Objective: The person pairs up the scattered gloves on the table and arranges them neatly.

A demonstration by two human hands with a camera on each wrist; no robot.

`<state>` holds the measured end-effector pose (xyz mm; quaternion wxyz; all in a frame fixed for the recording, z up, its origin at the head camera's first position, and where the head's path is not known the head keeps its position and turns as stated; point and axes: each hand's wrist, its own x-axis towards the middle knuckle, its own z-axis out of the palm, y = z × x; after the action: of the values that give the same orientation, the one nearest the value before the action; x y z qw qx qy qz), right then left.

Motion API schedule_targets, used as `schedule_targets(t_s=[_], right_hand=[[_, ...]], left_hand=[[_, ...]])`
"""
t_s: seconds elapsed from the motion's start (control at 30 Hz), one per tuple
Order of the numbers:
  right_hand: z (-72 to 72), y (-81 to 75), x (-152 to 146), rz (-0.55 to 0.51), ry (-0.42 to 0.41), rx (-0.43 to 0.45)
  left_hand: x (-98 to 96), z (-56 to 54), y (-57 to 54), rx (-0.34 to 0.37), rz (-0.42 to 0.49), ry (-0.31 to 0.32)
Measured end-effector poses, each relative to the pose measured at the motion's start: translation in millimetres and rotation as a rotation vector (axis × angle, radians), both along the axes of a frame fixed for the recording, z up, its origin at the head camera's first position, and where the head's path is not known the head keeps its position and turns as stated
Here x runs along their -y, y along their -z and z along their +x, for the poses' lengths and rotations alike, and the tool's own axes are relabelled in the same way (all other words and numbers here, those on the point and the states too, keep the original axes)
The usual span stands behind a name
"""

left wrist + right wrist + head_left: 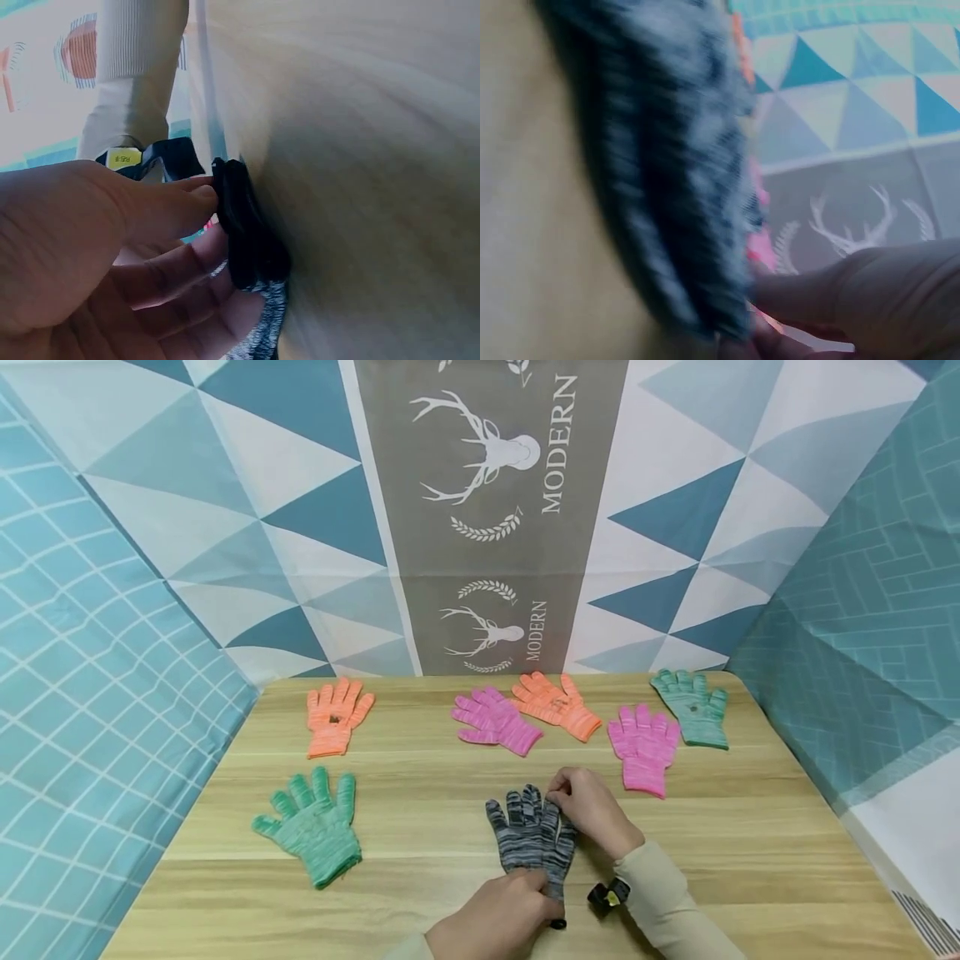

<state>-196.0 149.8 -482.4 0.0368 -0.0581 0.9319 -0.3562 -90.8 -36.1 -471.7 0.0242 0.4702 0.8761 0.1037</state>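
Note:
A black-and-grey knit glove (525,847) lies on the table, its fingers toward the back wall. My left hand (498,914) pinches its cuff; in the left wrist view the thumb (176,206) is against the black cuff edge (251,240), which shows two folds or layers. At the other end, my right hand (592,810) pinches a glove fingertip between thumb and forefinger. The right wrist view shows the glove's layered edge (682,150), blurred, with the thumb (802,300) at its tip. Whether this is one glove or two stacked, I cannot tell.
A green glove (318,831) and an orange glove (337,718) lie at left. Toward the back right are a pink glove (498,722) touching another orange glove (558,703), a second pink glove (645,750) and a darker green glove (693,708). Patterned cloth walls (487,552) enclose the table.

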Motion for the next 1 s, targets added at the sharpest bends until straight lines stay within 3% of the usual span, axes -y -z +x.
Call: schedule_targets(t_s=[0.17, 0.33, 0.43, 0.7, 0.83, 1.0], right_hand=[[0.0, -13.1, -14, -0.02, -0.027, 0.049], [7.5, -18.2, -26, 0.033, -0.257, 0.045], [10.5, -16.1, -29, 0.061, -0.334, 0.039], [7.0, -19.5, -21, 0.04, -0.293, 0.123], [1.5, -18.9, -10, 0.009, -0.258, 0.071], [-4.6, -15.2, 3, -0.009, -0.208, -0.001]], left_hand=[[-1.4, -0.6, -1.0, -0.016, -0.006, 0.007], [-1.0, 0.4, -0.3, -0.045, -0.011, 0.0], [-0.3, 0.7, -0.5, -0.041, -0.012, -0.003], [0.5, 3.8, -1.8, -0.06, -0.056, -0.012], [1.2, 5.5, -4.7, -0.076, -0.071, -0.008], [3.0, 8.3, -6.7, -0.135, -0.022, 0.006]])
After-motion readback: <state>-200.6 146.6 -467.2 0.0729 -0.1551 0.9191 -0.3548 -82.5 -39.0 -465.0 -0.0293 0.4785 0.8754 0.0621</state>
